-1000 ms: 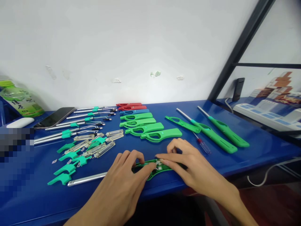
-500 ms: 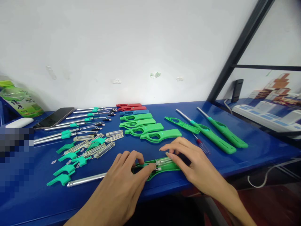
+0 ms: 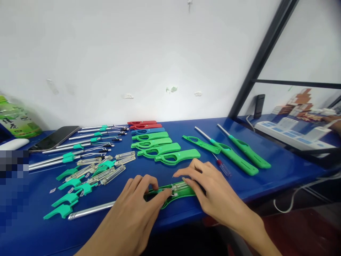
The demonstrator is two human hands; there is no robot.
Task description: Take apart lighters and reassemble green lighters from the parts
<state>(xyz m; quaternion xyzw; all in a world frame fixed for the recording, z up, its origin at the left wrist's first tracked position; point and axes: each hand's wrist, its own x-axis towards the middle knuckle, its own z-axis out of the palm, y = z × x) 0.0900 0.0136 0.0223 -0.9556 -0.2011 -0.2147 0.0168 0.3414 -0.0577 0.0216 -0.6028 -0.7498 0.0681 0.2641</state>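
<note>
Near the table's front edge lies an open green lighter shell half (image 3: 168,203), its hollow side up. A clear fuel tank (image 3: 179,186) sits inside it, with a small white piece by the tank's left end. A metal tube (image 3: 92,210) sticks out leftward from under my left hand (image 3: 137,209). That hand grips the shell's trigger end, thumb and forefinger bent over the inner parts. My right hand (image 3: 213,190) is closed over the handle end, its thumb by the tank and its forefinger reaching left above it. Its other fingertips are hidden.
To the left lie teal triggers (image 3: 64,211), clear fuel tanks (image 3: 113,175) and metal tubes with wires (image 3: 53,161). Shell halves (image 3: 178,156) line the middle. A screwdriver (image 3: 223,168) and two assembled lighters (image 3: 239,160) lie right. A phone (image 3: 57,137) and bottle (image 3: 20,119) stand left.
The camera view has shifted slightly, so the table's contents appear further left. Both hands keep nearly the same hold on the shell. Part of another person's arm now shows at the far right.
</note>
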